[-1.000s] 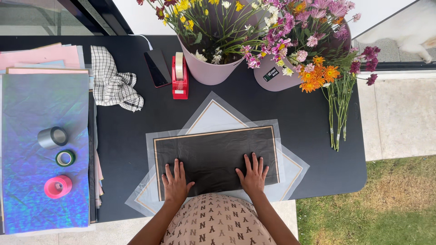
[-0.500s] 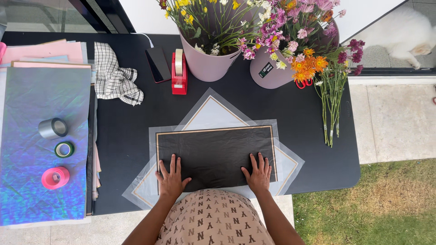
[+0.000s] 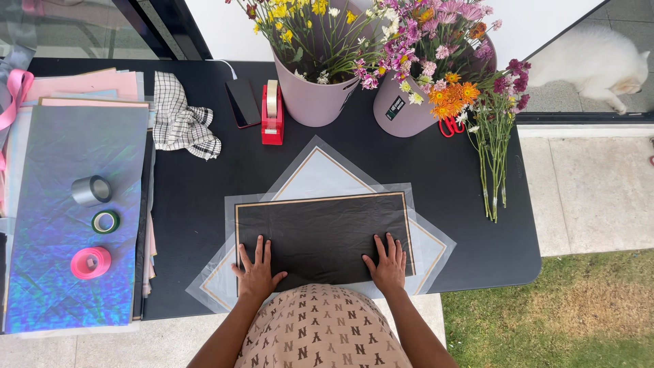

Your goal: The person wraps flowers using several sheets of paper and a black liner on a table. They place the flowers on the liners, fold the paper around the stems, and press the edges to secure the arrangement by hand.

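One black sheet (image 3: 323, 235) is pressed flat on the worktop (image 3: 197, 197) by the left hand (image 3: 255, 272) and right hand (image 3: 388, 262), each grip spread apart. Two clear sheets (image 3: 320, 174) lie beneath it. Beyond it stand two flower pots (image 3: 317, 99); left of it, three tape rolls (image 3: 92, 191).

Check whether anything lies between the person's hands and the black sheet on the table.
Nothing visible does. The left hand and right hand both rest flat, fingers spread, directly on the near edge of the black sheet, which lies on top of clear wrapping sheets.
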